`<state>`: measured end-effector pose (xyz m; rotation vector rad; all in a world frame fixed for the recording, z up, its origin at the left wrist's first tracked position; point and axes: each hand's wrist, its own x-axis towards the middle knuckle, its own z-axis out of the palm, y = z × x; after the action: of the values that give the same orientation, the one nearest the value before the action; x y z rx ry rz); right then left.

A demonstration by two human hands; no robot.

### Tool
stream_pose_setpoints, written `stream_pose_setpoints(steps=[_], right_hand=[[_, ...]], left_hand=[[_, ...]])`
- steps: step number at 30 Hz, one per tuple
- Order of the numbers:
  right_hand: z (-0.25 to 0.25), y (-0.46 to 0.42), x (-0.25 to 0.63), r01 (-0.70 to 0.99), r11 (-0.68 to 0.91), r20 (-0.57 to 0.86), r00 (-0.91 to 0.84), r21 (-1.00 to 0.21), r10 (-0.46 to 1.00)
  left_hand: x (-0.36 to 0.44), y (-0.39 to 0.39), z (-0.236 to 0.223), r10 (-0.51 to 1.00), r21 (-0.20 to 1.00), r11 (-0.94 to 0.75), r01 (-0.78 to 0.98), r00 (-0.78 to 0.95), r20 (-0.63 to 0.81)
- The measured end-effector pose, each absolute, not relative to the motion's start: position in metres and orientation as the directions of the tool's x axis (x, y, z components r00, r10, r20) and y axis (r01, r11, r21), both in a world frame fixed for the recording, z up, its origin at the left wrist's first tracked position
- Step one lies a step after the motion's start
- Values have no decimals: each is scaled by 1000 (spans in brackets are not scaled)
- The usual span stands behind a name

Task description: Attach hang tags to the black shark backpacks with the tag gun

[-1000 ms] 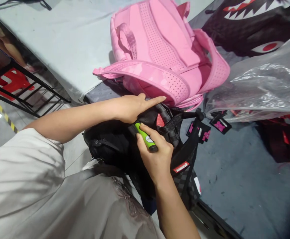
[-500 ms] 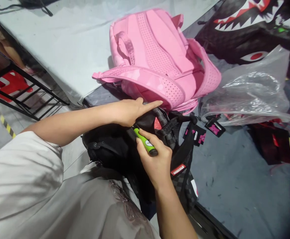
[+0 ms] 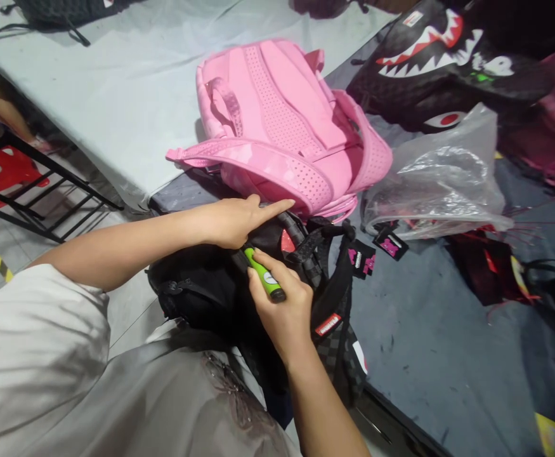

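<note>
A black backpack (image 3: 201,285) with dark checkered parts leans against my lap at the table's edge. My left hand (image 3: 239,221) grips its upper part; the index finger points out to the right, and the other fingers curl into the dark fabric, partly hidden. In my right hand (image 3: 284,295) is a green-handled tool (image 3: 262,273) with a black end and a white oval mark. Its front end points at the fabric just below my left hand, where the tip cannot be made out. Hang tags (image 3: 363,259) lie beside the black straps.
A pink backpack (image 3: 277,108) lies straps up, just beyond my hands. To its right are a clear plastic bag (image 3: 441,171) and a black shark-face bag (image 3: 420,70). Red threads trail near a dark piece (image 3: 486,266). A black metal rack (image 3: 44,184) stands at left.
The view has shifted, so most things sit further left in it. Both hands keep nearly the same hold and place on the black backpack.
</note>
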<state>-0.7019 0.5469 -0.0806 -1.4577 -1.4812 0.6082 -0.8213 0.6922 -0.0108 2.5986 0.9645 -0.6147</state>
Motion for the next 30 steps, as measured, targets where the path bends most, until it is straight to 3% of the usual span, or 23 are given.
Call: stream_pose_setpoints(steps=[13, 17, 19, 21, 23, 25, 28, 30], right_hand=[[-82, 553, -708, 454, 145, 246, 172, -879, 954], [-57, 539, -696, 416, 159, 244, 161, -895, 956], [-37, 524, -675, 395, 229, 314, 164, -890, 935], [-26, 514, -641, 443, 286, 442, 301, -849, 845], [-34, 516, -602, 569, 179, 528, 539, -803, 657], [-62, 532, -565, 634, -95, 466, 654, -767, 597], [-115, 563, -532, 707, -494, 137, 632, -506, 763], [-139, 577, -526, 735, -617, -103, 616, -280, 781]], left_hand=[[-824, 697, -16, 547, 40, -778, 626, 708, -447], [-824, 697, -17, 560, 22, -770, 638, 692, -456], [-824, 697, -17, 551, 42, -770, 637, 696, -462], [-824, 698, -16, 544, 62, -765, 641, 695, -470], [-823, 698, -14, 542, 69, -762, 644, 692, -478], [-821, 697, -12, 542, 68, -761, 645, 690, -480], [-820, 695, -10, 547, 64, -758, 649, 686, -480], [-819, 694, -8, 550, 62, -756, 651, 683, -481]])
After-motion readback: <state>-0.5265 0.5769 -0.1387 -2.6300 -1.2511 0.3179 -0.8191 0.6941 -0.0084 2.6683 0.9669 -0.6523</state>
